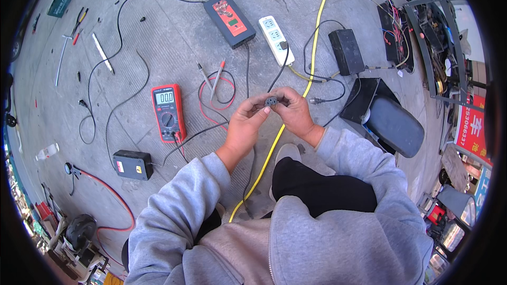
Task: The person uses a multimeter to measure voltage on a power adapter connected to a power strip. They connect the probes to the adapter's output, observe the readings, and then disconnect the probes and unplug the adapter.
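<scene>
In front of me, both hands hold a small round black cable connector (271,101), its holed end facing up toward me. My left hand (247,125) grips it from the left with thumb and fingers closed. From the other side, the fingers of my right hand (296,115) pinch it. Black cables run to my hands from the white power strip (275,41) and from a small black charger box (132,164); which one ends in the connector I cannot tell. Left of my hands lies a red multimeter (168,113) with its display lit, its test probes (212,80) resting beyond it.
A black charger with a red label (230,20) lies ahead, and another black adapter (346,51) sits right of the strip. A yellow cable (315,47) crosses the floor. A black seat-like part (395,125) lies right. Pliers (80,20) and other tools are at far left.
</scene>
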The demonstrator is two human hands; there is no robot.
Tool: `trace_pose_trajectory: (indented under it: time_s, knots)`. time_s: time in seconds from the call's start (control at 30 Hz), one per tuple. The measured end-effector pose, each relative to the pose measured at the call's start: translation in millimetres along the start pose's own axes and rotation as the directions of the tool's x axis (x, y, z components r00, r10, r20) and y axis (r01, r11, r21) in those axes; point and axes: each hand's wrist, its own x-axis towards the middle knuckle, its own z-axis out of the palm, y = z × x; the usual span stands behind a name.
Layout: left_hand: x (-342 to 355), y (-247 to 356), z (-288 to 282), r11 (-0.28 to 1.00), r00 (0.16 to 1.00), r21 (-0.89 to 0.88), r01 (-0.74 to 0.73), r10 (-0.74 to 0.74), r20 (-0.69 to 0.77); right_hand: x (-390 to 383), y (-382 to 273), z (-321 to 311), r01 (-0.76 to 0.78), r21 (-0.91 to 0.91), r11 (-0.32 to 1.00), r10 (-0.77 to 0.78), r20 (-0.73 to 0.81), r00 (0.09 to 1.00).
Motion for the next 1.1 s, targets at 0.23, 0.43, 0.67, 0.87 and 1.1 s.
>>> trace_pose_trajectory:
  time_s: [0.23,0.43,0.67,0.87,1.1]
  knots:
    - [3,-15,-4,1.000,0.997,0.019,0.013,-0.011,-0.076,5,13,-2,0.018,-0.103,0.995,-0.018,0.009,1.000]
    - [3,-20,-8,1.000,0.998,0.021,0.014,-0.012,-0.058,7,24,-2,0.025,-0.064,0.998,-0.023,0.034,0.999]
    - [3,-17,-7,0.998,0.998,0.052,0.037,-0.034,-0.061,6,23,-3,0.034,-0.037,0.999,-0.032,0.044,0.999]
    - [2,-13,-4,0.999,0.997,0.021,0.043,-0.042,-0.069,8,24,-2,0.060,-0.090,0.994,-0.057,0.036,0.998]
    - [2,-14,0,0.996,0.987,-0.090,0.028,-0.042,-0.154,0,-3,-5,0.263,-0.369,0.892,-0.223,0.147,0.964]
